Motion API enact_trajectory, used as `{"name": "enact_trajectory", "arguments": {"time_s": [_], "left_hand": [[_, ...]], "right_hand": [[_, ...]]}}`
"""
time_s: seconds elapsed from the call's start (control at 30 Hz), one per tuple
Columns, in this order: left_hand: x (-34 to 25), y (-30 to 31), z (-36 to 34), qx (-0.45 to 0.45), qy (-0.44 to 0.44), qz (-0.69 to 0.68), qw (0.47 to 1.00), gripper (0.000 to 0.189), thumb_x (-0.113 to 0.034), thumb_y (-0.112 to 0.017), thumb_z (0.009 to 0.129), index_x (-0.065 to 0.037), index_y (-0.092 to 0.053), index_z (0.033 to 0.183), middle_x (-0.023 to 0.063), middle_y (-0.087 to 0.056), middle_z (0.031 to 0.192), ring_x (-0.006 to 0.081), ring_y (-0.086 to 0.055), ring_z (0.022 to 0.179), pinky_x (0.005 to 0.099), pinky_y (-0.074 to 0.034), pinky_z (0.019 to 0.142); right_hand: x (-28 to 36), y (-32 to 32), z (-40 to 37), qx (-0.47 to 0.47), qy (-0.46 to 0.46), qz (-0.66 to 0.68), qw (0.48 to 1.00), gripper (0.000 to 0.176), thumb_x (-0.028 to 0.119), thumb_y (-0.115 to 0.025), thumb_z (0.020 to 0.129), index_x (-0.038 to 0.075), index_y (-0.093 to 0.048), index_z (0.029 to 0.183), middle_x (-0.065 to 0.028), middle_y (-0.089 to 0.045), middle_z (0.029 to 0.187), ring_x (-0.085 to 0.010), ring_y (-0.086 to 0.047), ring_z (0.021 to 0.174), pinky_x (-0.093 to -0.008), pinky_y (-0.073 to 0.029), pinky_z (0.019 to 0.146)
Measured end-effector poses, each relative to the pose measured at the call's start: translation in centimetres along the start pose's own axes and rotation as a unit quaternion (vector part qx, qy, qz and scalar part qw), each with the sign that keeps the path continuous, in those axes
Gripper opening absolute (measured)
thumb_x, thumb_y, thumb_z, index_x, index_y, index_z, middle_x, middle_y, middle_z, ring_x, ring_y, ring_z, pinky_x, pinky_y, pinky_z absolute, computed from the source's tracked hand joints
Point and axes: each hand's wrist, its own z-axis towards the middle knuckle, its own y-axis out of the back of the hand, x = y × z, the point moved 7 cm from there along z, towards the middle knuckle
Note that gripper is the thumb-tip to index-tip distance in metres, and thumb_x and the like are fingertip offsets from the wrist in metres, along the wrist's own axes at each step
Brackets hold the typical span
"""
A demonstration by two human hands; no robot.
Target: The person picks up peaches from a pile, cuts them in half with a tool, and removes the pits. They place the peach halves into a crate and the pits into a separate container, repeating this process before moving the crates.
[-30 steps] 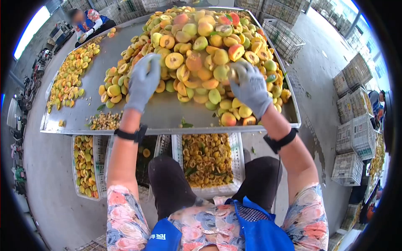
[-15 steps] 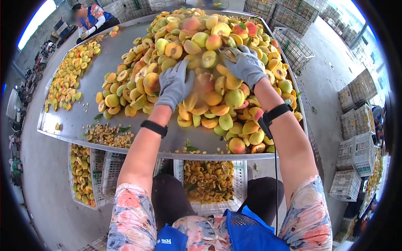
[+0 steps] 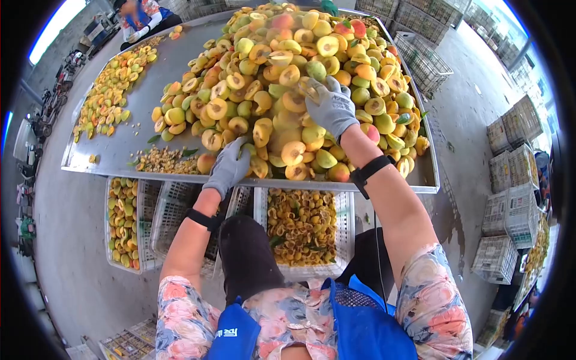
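Observation:
A big heap of yellow-orange stone fruit point(image 3: 237, 81), apparently apricots, many halved with hollows showing, covers a metal table point(image 3: 204, 37). Both my hands wear grey gloves. At the heap's near left edge, my left hand point(image 3: 230, 167) lies against fruit, thumb apart from the fingers. Higher up on the right, my right hand point(image 3: 332, 107) rests on the heap with fingers spread, touching fruit halves. Fruit between the hands is blurred by motion. Whether either palm covers a piece is hidden.
Below the near edge stand a crate of dark fruit halves point(image 3: 300, 225) between my knees and a crate of fruit point(image 3: 123, 222). Pits point(image 3: 165, 162) and separate halves point(image 3: 114, 96) lie left. A co-worker point(image 3: 144, 21) sits far left; another person's green glove point(image 3: 329, 7) shows behind the heap.
My left hand has come back toward the near edge and left. Fruit has slid down toward that edge between my hands. My right hand stays on the heap; the view has shifted slightly.

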Motion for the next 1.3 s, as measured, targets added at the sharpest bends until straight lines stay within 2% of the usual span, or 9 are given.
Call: {"name": "enact_trajectory", "arguments": {"time_s": [0.27,0.4,0.53,0.7,0.87,0.97,1.07,1.17,1.3], "left_hand": [[4.0,8.1,-2.3,-0.259,0.058,0.084,0.96,0.029,-0.026,-0.061,0.092,-0.001,-0.069,0.104,0.0224,-0.07,0.1,0.0396,-0.066,0.098,0.0446,-0.051,0.088],[3.0,6.8,-2.3,-0.154,0.092,-0.002,0.984,0.036,-0.034,-0.065,0.089,-0.002,-0.069,0.107,0.0204,-0.071,0.105,0.0366,-0.067,0.101,0.042,-0.052,0.09],[-3.5,1.7,-1.1,0.012,0.018,0.003,1.0,0.058,-0.043,-0.074,0.082,-0.006,-0.063,0.125,0.0189,-0.07,0.112,0.0304,-0.068,0.098,0.0391,-0.053,0.088],[-6.1,-3.6,0.8,0.001,0.018,0.195,0.981,0.063,-0.034,-0.078,0.076,-0.007,-0.058,0.129,0.0207,-0.061,0.119,0.0373,-0.061,0.11,0.0428,-0.048,0.096],[-4.9,-2.1,-1.1,-0.029,0.062,-0.076,0.995,0.049,-0.027,-0.077,0.079,-0.003,-0.062,0.119,0.0143,-0.064,0.106,0.0302,-0.065,0.098,0.0397,-0.053,0.084],[-4.6,-2.7,-3.4,-0.057,0.181,-0.407,0.894,0.036,-0.027,-0.073,0.087,-0.001,-0.064,0.111,0.0047,-0.068,0.096,0.0181,-0.067,0.084,0.03,-0.055,0.068],[-6.0,-5.2,-7.9,-0.006,0.231,-0.797,0.558,0.031,-0.03,-0.065,0.091,-0.003,-0.066,0.107,0.0094,-0.07,0.099,0.0244,-0.068,0.087,0.0358,-0.058,0.076],[-11.6,-4.0,-11.9,0.006,0.233,-0.846,0.48,0.034,-0.034,-0.056,0.097,-0.003,-0.065,0.106,0.0106,-0.07,0.1,0.0268,-0.068,0.091,0.0402,-0.058,0.079],[-13.5,-4.6,-14.7,0.004,0.178,-0.779,0.602,0.042,-0.039,-0.043,0.103,-0.002,-0.065,0.103,0.0131,-0.069,0.101,0.0292,-0.068,0.093,0.0423,-0.058,0.082]], "right_hand": [[0.3,5.1,-7.4,-0.118,0.03,0.116,0.986,0.041,0.028,-0.069,0.086,0.02,-0.066,0.126,-0.0151,-0.057,0.135,-0.0395,-0.056,0.12,-0.0457,-0.048,0.098],[-1.4,9.1,-15.9,-0.132,-0.062,0.307,0.941,0.028,0.021,-0.065,0.093,0.001,-0.065,0.113,-0.0157,-0.069,0.103,-0.0256,-0.069,0.094,-0.035,-0.054,0.083],[-1.5,7.4,-24.9,0.044,-0.332,0.532,0.778,0.026,0.02,-0.062,0.097,0.001,-0.062,0.115,-0.0043,-0.067,0.081,-0.0089,-0.06,0.057,-0.0232,-0.046,0.049],[1.3,7.8,-29.4,0.102,-0.338,0.523,0.776,0.035,0.023,-0.059,0.099,-0.001,-0.059,0.123,-0.0069,-0.069,0.083,-0.0088,-0.057,0.053,-0.0227,-0.046,0.049],[1.6,7.8,-30.8,0.216,-0.338,0.488,0.775,0.032,0.025,-0.062,0.096,-0.001,-0.06,0.115,-0.004,-0.066,0.081,-0.008,-0.057,0.056,-0.0232,-0.046,0.052],[1.9,7.5,-31.6,0.241,-0.289,0.468,0.8,0.029,0.025,-0.063,0.094,0.0,-0.06,0.107,-0.0023,-0.062,0.078,-0.0077,-0.056,0.061,-0.0248,-0.047,0.053],[2.1,6.8,-32.4,0.236,-0.268,0.436,0.826,0.025,0.024,-0.063,0.094,0.001,-0.059,0.102,-0.0016,-0.06,0.077,-0.0082,-0.057,0.064,-0.0261,-0.047,0.054],[3.8,8.5,-32.0,0.195,-0.23,0.423,0.854,0.02,0.021,-0.064,0.093,0.003,-0.059,0.101,-0.0064,-0.062,0.074,-0.0161,-0.062,0.064,-0.0318,-0.049,0.057],[7.8,13.3,-30.4,0.112,-0.071,0.351,0.927,0.017,0.014,-0.064,0.09,0.001,-0.056,0.098,-0.023,-0.063,0.078,-0.043,-0.064,0.071,-0.0462,-0.048,0.061]]}}
